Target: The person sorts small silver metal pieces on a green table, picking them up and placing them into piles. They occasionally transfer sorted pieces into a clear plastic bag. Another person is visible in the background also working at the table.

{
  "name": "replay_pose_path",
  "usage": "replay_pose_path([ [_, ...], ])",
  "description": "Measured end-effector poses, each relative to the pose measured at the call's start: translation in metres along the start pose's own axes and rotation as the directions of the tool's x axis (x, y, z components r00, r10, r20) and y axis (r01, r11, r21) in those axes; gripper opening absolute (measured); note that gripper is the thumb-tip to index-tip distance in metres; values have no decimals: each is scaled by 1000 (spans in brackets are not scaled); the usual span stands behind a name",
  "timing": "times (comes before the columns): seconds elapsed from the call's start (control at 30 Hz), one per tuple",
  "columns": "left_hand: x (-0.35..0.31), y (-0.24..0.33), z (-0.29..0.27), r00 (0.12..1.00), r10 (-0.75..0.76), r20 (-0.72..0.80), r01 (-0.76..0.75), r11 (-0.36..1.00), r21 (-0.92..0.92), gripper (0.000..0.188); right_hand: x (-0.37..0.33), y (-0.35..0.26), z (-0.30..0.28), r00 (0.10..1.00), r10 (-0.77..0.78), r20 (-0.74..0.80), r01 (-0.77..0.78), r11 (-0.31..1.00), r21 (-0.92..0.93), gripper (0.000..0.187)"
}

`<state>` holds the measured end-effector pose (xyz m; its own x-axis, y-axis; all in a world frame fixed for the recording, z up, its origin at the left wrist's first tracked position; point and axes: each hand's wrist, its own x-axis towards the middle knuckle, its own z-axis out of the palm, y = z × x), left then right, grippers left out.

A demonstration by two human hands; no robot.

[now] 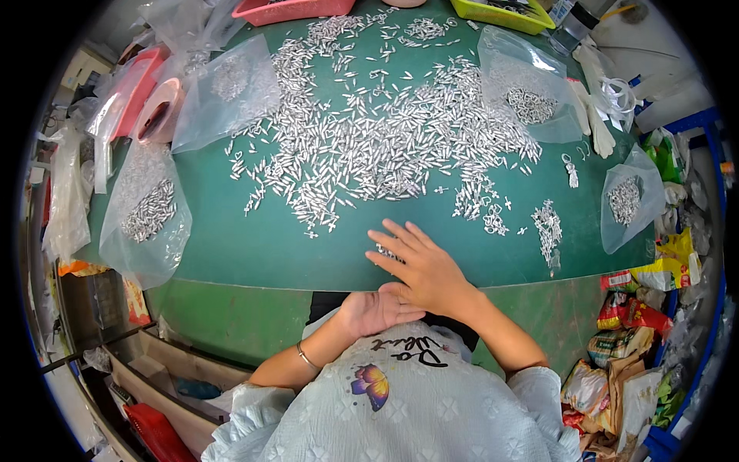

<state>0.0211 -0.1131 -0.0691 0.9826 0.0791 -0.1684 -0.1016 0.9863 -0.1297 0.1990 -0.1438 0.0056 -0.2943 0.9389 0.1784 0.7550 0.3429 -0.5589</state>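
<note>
At the table's near edge, my right hand (425,268) lies palm down with its fingers spread. A few small silver metal pieces (390,250) show between its fingers on the green tabletop. Just below the edge, my left hand (377,312) is turned palm up, fingers stretched out under the right hand; nothing shows on its visible palm. Beyond them spreads a large heap of small pointed silver metal pieces (392,150). Right of my right hand lie a small cluster of silver pieces (493,221) and a longer bunch of silver pieces (547,229).
Clear plastic bags holding silver pieces lie left (150,212) and right (531,104), with a smaller bag (624,199) at the right rim. A pink tray (292,9) and a yellow-green tray (504,15) stand at the back. White gloves (599,127) lie right. Packets (616,331) fill a shelf.
</note>
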Motion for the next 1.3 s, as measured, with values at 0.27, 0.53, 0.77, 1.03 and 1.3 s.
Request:
replay_pose_path([
  [0.27, 6, -6, -23, 998, 14, 63, 17, 888, -460, 66, -44, -22, 18, 989, -129, 72, 120, 986, 116, 49],
  [0.53, 23, -7, 4, 958, -178, -224, 170, 984, -57, 53, -95, 17, -47, 785, 212, -582, -285, 958, -36, 23],
  [0.77, 94, -39, 17, 903, -361, -232, 421, 851, 315, 47, -156, 76, -109, 717, 479, -506, -514, 854, 80, 60],
  [1.03, 172, -91, 9, 887, -455, -75, 461, 877, 137, 51, -140, 115, -128, 889, 400, -221, -382, 916, 122, 39],
  [1.3, 197, -100, -5, 896, -418, 150, 441, 874, -202, 59, -142, 111, -127, 876, 392, -282, -383, 919, 87, 35],
])
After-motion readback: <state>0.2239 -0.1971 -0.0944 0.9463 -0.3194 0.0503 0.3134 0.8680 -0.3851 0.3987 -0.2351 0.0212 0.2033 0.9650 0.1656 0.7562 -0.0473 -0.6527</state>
